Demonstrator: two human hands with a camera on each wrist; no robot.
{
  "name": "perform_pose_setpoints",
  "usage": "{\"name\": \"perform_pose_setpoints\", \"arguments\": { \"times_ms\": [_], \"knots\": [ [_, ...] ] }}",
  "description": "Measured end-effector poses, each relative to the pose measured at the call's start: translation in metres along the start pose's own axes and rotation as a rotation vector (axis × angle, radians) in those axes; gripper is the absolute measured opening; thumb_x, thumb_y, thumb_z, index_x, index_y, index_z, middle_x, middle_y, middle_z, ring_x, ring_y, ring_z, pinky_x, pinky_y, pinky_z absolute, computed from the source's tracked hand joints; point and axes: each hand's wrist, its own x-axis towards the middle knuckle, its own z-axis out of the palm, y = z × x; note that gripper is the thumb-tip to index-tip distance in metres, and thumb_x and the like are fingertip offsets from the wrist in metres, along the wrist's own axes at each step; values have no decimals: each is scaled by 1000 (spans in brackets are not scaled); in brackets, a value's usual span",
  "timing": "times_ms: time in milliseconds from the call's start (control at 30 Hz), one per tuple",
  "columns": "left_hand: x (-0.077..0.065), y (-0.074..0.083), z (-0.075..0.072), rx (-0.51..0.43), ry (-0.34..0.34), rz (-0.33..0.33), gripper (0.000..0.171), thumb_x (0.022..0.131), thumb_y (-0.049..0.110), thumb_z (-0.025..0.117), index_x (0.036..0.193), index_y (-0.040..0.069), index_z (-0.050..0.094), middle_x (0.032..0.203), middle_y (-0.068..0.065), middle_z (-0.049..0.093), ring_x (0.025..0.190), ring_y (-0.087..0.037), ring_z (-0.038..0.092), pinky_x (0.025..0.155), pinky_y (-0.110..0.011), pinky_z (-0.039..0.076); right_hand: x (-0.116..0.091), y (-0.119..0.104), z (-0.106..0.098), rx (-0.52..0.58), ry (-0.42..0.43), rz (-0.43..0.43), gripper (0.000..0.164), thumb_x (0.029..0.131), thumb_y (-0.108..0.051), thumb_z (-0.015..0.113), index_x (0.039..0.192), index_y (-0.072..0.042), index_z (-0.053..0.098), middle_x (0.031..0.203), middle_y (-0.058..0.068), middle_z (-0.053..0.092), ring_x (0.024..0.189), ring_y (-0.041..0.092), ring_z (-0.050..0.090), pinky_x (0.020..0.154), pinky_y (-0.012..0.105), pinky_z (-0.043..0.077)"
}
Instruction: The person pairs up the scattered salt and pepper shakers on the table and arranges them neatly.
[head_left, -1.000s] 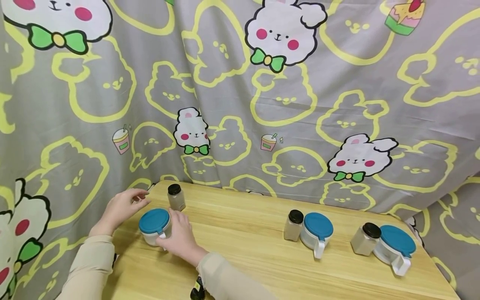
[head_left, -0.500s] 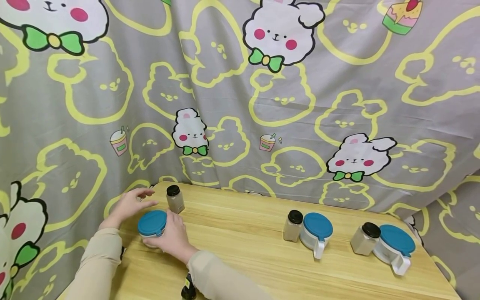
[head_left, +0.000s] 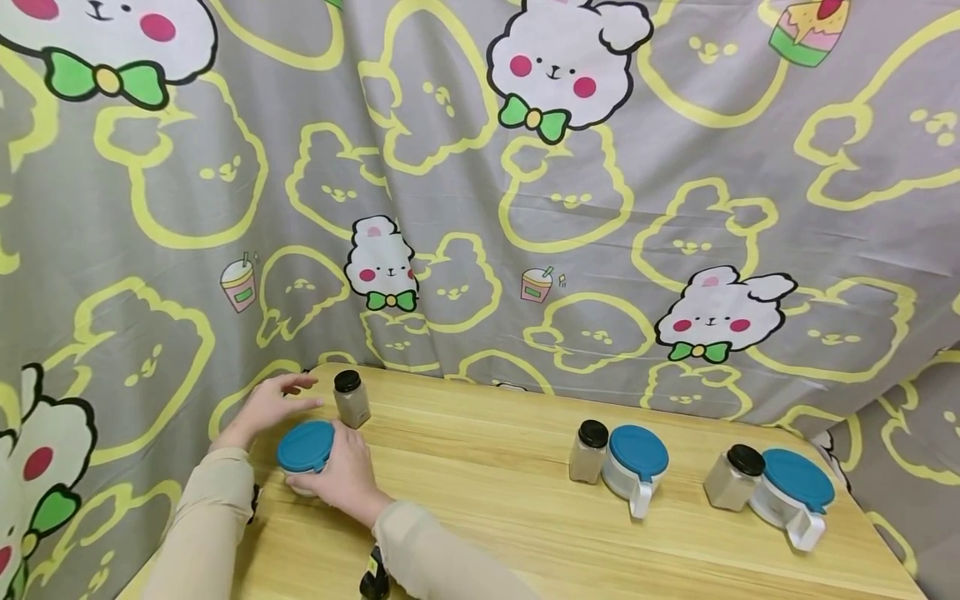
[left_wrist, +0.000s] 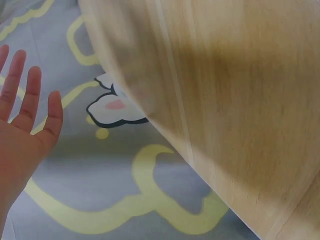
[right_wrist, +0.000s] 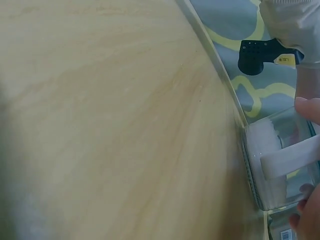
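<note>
My right hand (head_left: 347,468) holds a clear seasoning jar (head_left: 306,443) with a blue lid, at the table's left end. In the right wrist view the same glass jar (right_wrist: 265,155) has a white handle and white contents at its bottom; thumb and fingers (right_wrist: 309,210) are around its sides. My left hand (head_left: 272,407) hovers just behind the jar, fingers spread and slightly bent, holding nothing. The left wrist view shows that left hand (left_wrist: 25,120) with its fingers extended. Right behind the two hands stands a black-capped spice bottle (head_left: 352,402), apart from both.
Farther right stand a black-capped bottle (head_left: 588,454) beside a blue-lidded jar (head_left: 636,454), then another such bottle (head_left: 733,479) and jar (head_left: 797,483). All are on the wooden table (head_left: 480,500). A patterned curtain (head_left: 465,208) hangs behind and to the left.
My left hand has moved right and a little forward, toward the black-capped bottle. My right hand has shifted slightly left, its fingers now covering the jar's handle in the head view.
</note>
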Motion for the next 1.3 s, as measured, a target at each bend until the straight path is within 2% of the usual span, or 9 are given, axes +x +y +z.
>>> {"name": "perform_pose_setpoints", "arguments": {
  "times_ms": [400,633,800,1133,1300],
  "knots": [
    [10,-1,10,1,-38,19,61,85,37,75,132,2,58,125,-25,61,112,-42,56,90,-51,49,-5,13,-5,40,23,-35,89,68,-51,85,138,-16,43,125,-4,55,114,10,51,90,26,48],
    [18,-1,16,-29,-71,19,64,83,37,76,134,2,57,128,-27,60,114,-45,55,91,-53,50,-9,18,-13,29,17,-42,89,68,-52,84,139,-18,42,129,-4,53,117,10,51,93,26,48],
    [22,-1,18,-41,-108,14,67,84,37,76,136,0,54,128,-28,59,113,-45,55,91,-53,50,-11,22,-19,22,10,-33,93,69,-52,84,142,-15,40,134,-2,51,121,11,50,96,27,48],
    [27,-3,25,-69,-146,1,71,84,35,75,139,-1,50,132,-28,56,115,-47,54,91,-53,50,-16,28,-33,80,-6,-36,94,71,-51,83,145,-13,38,137,-1,50,123,13,50,96,29,48],
    [28,-2,28,-103,-162,-9,74,84,33,75,141,-5,45,135,-31,51,118,-49,51,93,-54,49,-19,32,-40,106,0,-30,93,71,-51,83,144,-17,38,136,1,50,121,14,51,95,30,49]
  ]
}}
